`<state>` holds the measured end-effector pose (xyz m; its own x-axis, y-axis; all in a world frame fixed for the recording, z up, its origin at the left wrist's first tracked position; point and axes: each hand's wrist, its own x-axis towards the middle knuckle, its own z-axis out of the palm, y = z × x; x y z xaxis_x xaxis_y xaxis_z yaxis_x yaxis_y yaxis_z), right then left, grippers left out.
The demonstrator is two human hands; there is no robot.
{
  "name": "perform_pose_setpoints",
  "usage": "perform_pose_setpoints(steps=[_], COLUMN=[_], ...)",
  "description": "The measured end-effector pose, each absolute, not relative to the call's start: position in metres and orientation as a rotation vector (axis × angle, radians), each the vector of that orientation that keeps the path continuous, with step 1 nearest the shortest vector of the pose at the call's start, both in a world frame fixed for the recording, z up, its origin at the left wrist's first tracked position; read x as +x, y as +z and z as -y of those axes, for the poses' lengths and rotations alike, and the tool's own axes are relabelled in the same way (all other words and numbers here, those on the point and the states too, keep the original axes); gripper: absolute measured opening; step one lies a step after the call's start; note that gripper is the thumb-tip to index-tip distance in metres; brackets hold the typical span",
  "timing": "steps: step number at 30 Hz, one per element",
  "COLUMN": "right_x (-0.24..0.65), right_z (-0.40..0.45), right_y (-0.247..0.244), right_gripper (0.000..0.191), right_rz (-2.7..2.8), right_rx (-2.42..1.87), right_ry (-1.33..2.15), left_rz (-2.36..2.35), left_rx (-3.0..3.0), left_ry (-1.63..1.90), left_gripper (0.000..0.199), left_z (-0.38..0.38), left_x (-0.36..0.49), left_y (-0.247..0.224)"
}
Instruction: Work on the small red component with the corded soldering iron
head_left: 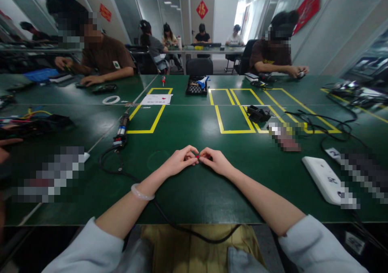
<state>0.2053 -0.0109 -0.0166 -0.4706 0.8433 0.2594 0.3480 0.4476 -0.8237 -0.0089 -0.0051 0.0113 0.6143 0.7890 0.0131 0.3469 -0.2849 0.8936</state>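
Note:
Low over the green table (188, 192), in front of my body, my left hand (180, 159) and my right hand (216, 160) meet fingertip to fingertip. Both are closed in a pinch around a tiny red piece (197, 157). Fingers cover most of it, so its exact kind is hidden. To the left of my hands lies an electric screwdriver (123, 126), its black cable (165, 218) curving across the table and over the front edge.
Farther back are a black tray (194, 92) holding a blue tool (203, 82), a white paper sheet (157, 99), a tape roll (111, 100) and a small red screwdriver (163, 81). On the right are a black device (258, 114), cables and a white box (323, 180). Co-workers sit opposite.

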Motion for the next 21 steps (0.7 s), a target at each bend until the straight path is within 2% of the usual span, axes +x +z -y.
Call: perform_pose_setpoints(steps=[7,11,17,21], right_x=[0.205,0.204,0.205,0.205], right_z=[0.010,0.010,0.010,0.010], right_y=[-0.015,-0.016,-0.017,-0.015], right_gripper=[0.019,0.024,0.015,0.014], right_rz=[1.945,1.936,2.008,2.015], right_rx=[-1.003,-0.930,-0.923,-0.980], right_ry=[1.045,1.063,0.960,0.927], left_rz=[-1.008,-1.013,-1.027,-1.239], left_rx=[2.145,2.125,2.146,2.234], left_ry=[0.601,0.636,0.603,0.720], left_gripper=[0.019,0.022,0.024,0.028], left_z=[0.008,0.008,0.009,-0.006], left_x=[-0.007,-0.008,-0.008,-0.025], left_y=[0.015,0.015,0.021,0.028])
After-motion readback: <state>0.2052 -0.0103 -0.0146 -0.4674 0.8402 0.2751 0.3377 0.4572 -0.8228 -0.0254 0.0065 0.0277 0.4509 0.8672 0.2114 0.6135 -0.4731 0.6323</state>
